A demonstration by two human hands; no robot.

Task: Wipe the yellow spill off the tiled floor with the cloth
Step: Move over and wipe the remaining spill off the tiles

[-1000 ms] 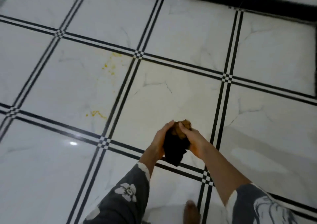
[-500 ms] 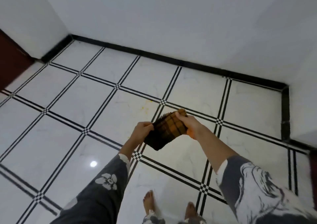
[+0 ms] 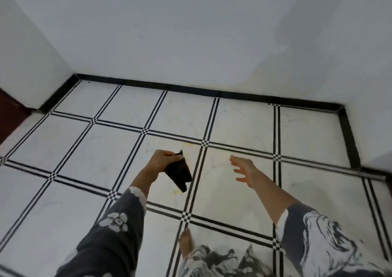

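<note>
The yellow spill (image 3: 176, 192) was still on the tiled floor (image 3: 244, 126), in small faint spots. One spot sat just under the hanging cloth, at about 6 o'clock from it. More faint yellow showed at about 12 o'clock from the cloth, near the line crossing.

I held the dark cloth (image 3: 177, 173) in my left hand (image 3: 158, 162), fingers pinched tight on its top edge, so it hung down in the air and did not touch the floor. Half a second before, both hands held the cloth between them. Now my right hand (image 3: 244, 171) had let go, and it was empty with the fingers spread wide, well to the 3 o'clock side of the cloth.

I think the wiping was not finished, because yellow was left. The cloth needed to go back down on those spots.
</note>
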